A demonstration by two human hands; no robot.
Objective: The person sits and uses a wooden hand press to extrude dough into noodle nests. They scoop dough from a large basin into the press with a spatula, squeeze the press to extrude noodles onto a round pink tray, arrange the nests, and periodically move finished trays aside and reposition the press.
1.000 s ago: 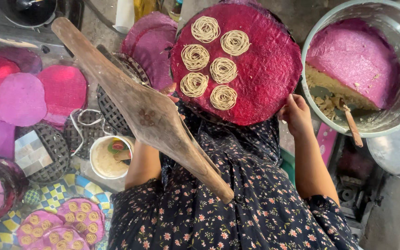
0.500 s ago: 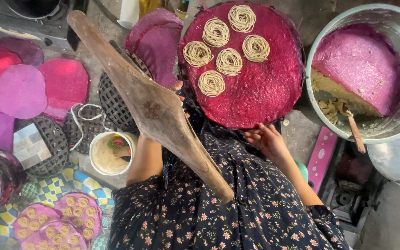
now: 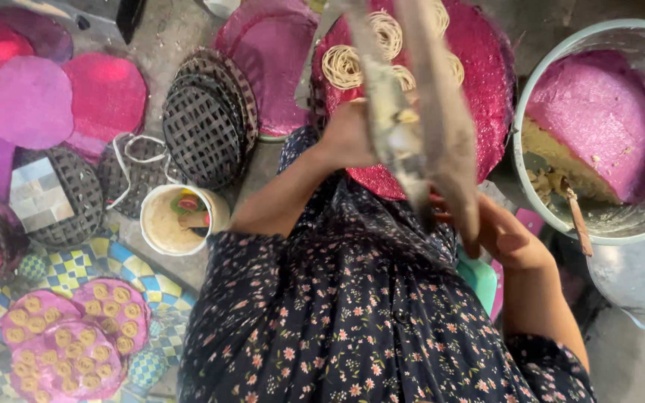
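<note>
- The wooden press (image 3: 419,112) stands almost upright in the middle of the view, over the round magenta mat (image 3: 487,97) that carries coils of pale noodle (image 3: 341,66); the press hides a good part of the mat and several of the coils.
- The left hand (image 3: 349,134) is wrapped about the press on its left side, fingers closed on it.
- The right hand (image 3: 505,235) is at the lower end of the press, below the mat's edge; its fingers curl at the wood, but whether they truly grip it I cannot tell — blur and the press itself cover them.
- To the right sits a big metal pot (image 3: 636,224) holding a pink-topped lump of dough (image 3: 599,119), with a wooden-handled tool (image 3: 578,220) leaning inside.
- To the left lie dark woven mats (image 3: 207,123), bare pink mats (image 3: 106,93) and a small white cup (image 3: 177,220); lower left, stacked mats filled with noodle coils (image 3: 69,343).
- Half a second ago the press lay slanting across the lap to the left, clear of the mat — now it has swung up over it, and the left hand has risen with it.
</note>
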